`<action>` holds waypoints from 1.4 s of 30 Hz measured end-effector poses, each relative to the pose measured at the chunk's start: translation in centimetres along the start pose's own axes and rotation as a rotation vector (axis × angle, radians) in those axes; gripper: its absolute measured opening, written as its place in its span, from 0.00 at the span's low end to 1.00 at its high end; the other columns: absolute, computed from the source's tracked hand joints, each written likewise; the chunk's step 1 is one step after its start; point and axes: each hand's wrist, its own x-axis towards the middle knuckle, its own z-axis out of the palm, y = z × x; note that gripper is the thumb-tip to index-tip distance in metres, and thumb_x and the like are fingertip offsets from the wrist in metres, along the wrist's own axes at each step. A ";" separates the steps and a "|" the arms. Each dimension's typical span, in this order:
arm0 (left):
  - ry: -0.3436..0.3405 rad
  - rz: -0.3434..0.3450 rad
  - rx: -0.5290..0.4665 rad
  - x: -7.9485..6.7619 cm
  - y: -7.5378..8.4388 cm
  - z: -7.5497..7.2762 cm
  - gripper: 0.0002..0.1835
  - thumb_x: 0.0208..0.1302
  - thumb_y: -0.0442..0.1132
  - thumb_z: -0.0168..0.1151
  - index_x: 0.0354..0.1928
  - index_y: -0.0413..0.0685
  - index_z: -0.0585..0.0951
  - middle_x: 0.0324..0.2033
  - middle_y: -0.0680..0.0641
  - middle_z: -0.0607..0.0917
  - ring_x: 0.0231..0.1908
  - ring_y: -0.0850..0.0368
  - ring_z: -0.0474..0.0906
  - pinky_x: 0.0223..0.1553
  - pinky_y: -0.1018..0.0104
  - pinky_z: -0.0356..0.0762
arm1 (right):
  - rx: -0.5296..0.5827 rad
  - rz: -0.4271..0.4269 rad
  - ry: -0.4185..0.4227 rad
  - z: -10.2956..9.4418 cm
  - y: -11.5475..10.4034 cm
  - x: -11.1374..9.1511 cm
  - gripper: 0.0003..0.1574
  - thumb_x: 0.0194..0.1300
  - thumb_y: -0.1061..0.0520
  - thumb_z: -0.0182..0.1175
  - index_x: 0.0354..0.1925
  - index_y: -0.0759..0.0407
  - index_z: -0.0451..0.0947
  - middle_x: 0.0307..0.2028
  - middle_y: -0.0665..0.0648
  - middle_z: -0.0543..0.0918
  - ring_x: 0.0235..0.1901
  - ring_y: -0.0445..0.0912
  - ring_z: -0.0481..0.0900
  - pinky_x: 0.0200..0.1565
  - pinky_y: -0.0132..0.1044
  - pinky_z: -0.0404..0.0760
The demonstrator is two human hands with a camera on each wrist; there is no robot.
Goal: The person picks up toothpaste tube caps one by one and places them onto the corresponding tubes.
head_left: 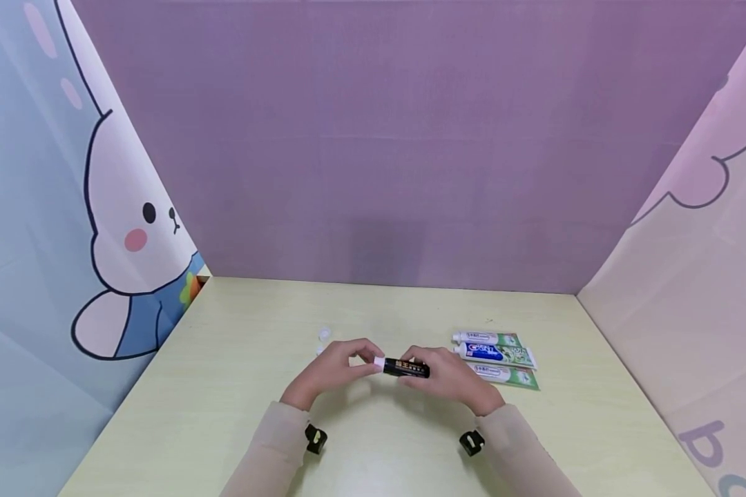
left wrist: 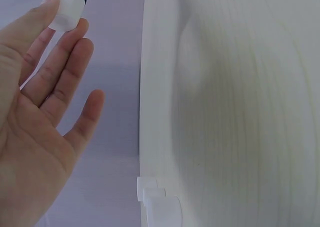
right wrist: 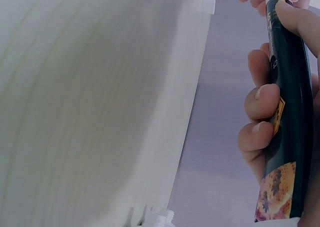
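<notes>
A black toothpaste tube [head_left: 407,368] with orange lettering is held above the table between both hands. My right hand [head_left: 447,374] wraps its fingers round the tube's body, as the right wrist view also shows along the dark tube [right wrist: 290,92]. The thumb and fingertips of my left hand [head_left: 336,367] pinch the white cap [left wrist: 69,12] at the tube's end. In the left wrist view, the little finger stands apart from the cap. Whether the cap is loose on its thread, I cannot tell.
To the right, three toothpaste tubes lie side by side: a green-white one [head_left: 486,338], a blue-and-green one [head_left: 496,354] and another green-white one [head_left: 505,375]. Several white caps [left wrist: 165,211] stand on the pale table [head_left: 255,310] beyond the left hand. A purple backdrop [head_left: 385,138] rises behind.
</notes>
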 end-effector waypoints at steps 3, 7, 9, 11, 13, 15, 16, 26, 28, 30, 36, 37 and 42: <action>0.003 0.008 -0.017 0.0 -0.1 0.0 0.09 0.66 0.49 0.68 0.47 0.66 0.84 0.36 0.63 0.84 0.43 0.63 0.80 0.54 0.44 0.74 | 0.016 -0.005 -0.002 0.0 -0.1 0.0 0.15 0.65 0.38 0.66 0.46 0.40 0.80 0.30 0.38 0.80 0.22 0.35 0.74 0.23 0.33 0.76; 0.003 0.018 -0.009 0.0 -0.3 0.0 0.09 0.65 0.49 0.69 0.46 0.66 0.84 0.37 0.63 0.84 0.43 0.62 0.80 0.53 0.45 0.75 | 0.030 -0.015 -0.009 0.0 0.0 0.0 0.15 0.65 0.37 0.66 0.45 0.39 0.80 0.29 0.37 0.79 0.21 0.35 0.73 0.22 0.32 0.74; 0.002 0.024 0.003 0.0 -0.4 0.1 0.09 0.65 0.49 0.70 0.46 0.65 0.84 0.37 0.63 0.84 0.44 0.61 0.80 0.52 0.46 0.76 | 0.038 -0.020 -0.015 0.1 0.0 0.0 0.14 0.65 0.37 0.66 0.45 0.39 0.80 0.28 0.37 0.79 0.21 0.34 0.72 0.22 0.31 0.74; 0.003 0.029 0.012 0.0 -0.4 0.1 0.10 0.64 0.48 0.70 0.46 0.65 0.84 0.37 0.63 0.84 0.44 0.59 0.80 0.51 0.47 0.76 | 0.048 -0.021 -0.018 0.1 0.1 0.1 0.13 0.66 0.38 0.66 0.44 0.39 0.80 0.28 0.38 0.79 0.21 0.34 0.72 0.22 0.31 0.74; 0.006 0.033 0.018 0.0 -0.4 0.1 0.10 0.64 0.48 0.71 0.46 0.64 0.84 0.38 0.63 0.84 0.44 0.57 0.81 0.51 0.47 0.76 | 0.055 -0.022 -0.022 0.1 0.1 0.1 0.12 0.66 0.39 0.66 0.44 0.39 0.80 0.28 0.38 0.80 0.21 0.34 0.72 0.23 0.31 0.74; 0.007 0.035 0.020 0.0 -0.3 0.1 0.10 0.64 0.47 0.71 0.46 0.64 0.84 0.38 0.63 0.84 0.44 0.56 0.81 0.51 0.47 0.77 | 0.052 -0.020 -0.024 0.0 0.1 0.1 0.12 0.66 0.38 0.66 0.44 0.38 0.80 0.28 0.37 0.80 0.21 0.34 0.72 0.23 0.31 0.74; 0.008 0.035 0.020 0.0 -0.3 0.0 0.10 0.64 0.47 0.71 0.46 0.64 0.84 0.38 0.63 0.84 0.44 0.57 0.81 0.52 0.47 0.76 | 0.049 -0.019 -0.022 0.0 0.0 0.1 0.12 0.66 0.38 0.66 0.44 0.38 0.80 0.28 0.37 0.80 0.21 0.34 0.72 0.23 0.31 0.74; -0.020 0.023 0.018 0.0 -0.1 0.1 0.15 0.65 0.47 0.70 0.51 0.54 0.84 0.45 0.56 0.86 0.45 0.63 0.81 0.55 0.53 0.77 | 0.040 0.014 -0.027 0.0 -0.3 0.1 0.13 0.65 0.41 0.68 0.45 0.40 0.81 0.28 0.38 0.79 0.21 0.35 0.73 0.23 0.32 0.75; -0.021 0.016 0.028 0.0 0.0 0.1 0.19 0.63 0.48 0.72 0.54 0.51 0.84 0.48 0.55 0.86 0.46 0.62 0.80 0.54 0.53 0.77 | 0.040 0.016 -0.029 0.1 -0.3 0.1 0.13 0.65 0.42 0.68 0.45 0.40 0.81 0.28 0.39 0.80 0.21 0.35 0.74 0.24 0.32 0.76; -0.021 0.009 0.038 0.0 0.1 0.1 0.22 0.62 0.49 0.73 0.56 0.50 0.84 0.50 0.57 0.86 0.47 0.61 0.80 0.54 0.54 0.76 | 0.039 0.017 -0.033 0.1 -0.4 0.2 0.13 0.65 0.42 0.68 0.46 0.41 0.80 0.30 0.39 0.80 0.22 0.35 0.74 0.24 0.33 0.76; -0.006 0.020 0.044 0.1 0.1 0.2 0.16 0.61 0.46 0.73 0.51 0.55 0.87 0.45 0.60 0.87 0.44 0.62 0.82 0.53 0.53 0.78 | 0.021 -0.008 -0.039 0.2 -0.4 0.3 0.16 0.63 0.46 0.70 0.49 0.43 0.81 0.32 0.41 0.82 0.24 0.36 0.76 0.27 0.32 0.77; -0.002 0.023 0.041 0.1 0.1 0.2 0.16 0.61 0.45 0.74 0.50 0.55 0.87 0.44 0.60 0.87 0.43 0.63 0.82 0.52 0.52 0.78 | 0.024 -0.014 -0.041 0.2 -0.4 0.3 0.17 0.62 0.47 0.71 0.49 0.43 0.80 0.32 0.42 0.82 0.25 0.36 0.77 0.28 0.32 0.78; 0.011 0.035 0.029 0.1 0.0 0.0 0.16 0.60 0.47 0.74 0.49 0.55 0.88 0.43 0.57 0.88 0.42 0.64 0.81 0.51 0.50 0.78 | 0.043 -0.021 -0.061 0.1 0.0 0.1 0.23 0.60 0.51 0.73 0.54 0.45 0.78 0.32 0.43 0.82 0.26 0.36 0.78 0.30 0.33 0.80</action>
